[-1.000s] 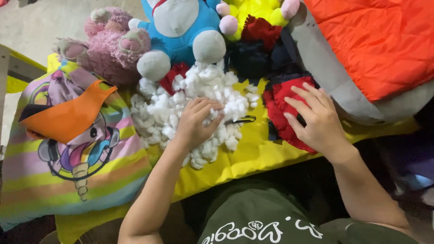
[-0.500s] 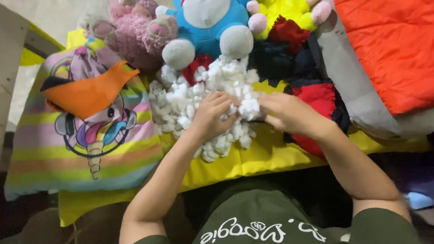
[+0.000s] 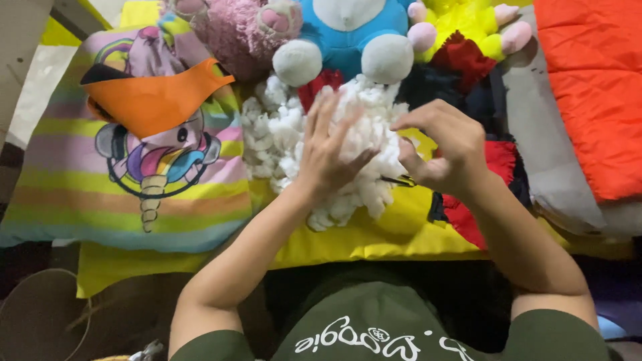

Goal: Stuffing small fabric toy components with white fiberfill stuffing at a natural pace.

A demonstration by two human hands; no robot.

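The pile of white stuffing [image 3: 348, 144] is lying on the yellow cloth [image 3: 374, 234], directly under and between the fingers of both hands. The left hand [image 3: 328, 150] is pressing into the pile with the fingers spread apart and stretched, the palm resting on the near side of the fluff. The right hand [image 3: 445, 147] is hovering just right of it with the fingers curled together, pinching toward the edge of the pile; I cannot tell whether a tuft is really clamped between them. A thin dark tool [image 3: 398, 180], maybe scissors, is showing below the right fingers.

The stuffing looks very light, soft and loose, so it will probably squash under any pressure and come apart in small clumps. Taking a big handful from the middle with cupped fingers seems better than pulling at the edges.

Beyond the fingertips, a blue plush toy [image 3: 348, 40], a pink plush toy [image 3: 234, 27] and a yellow plush toy [image 3: 468, 27] are lying. Red and black fabric [image 3: 495, 167] is lying under the right wrist. Left of the left fingers, a striped unicorn pillow [image 3: 134, 180] is carrying an orange piece [image 3: 157, 100].
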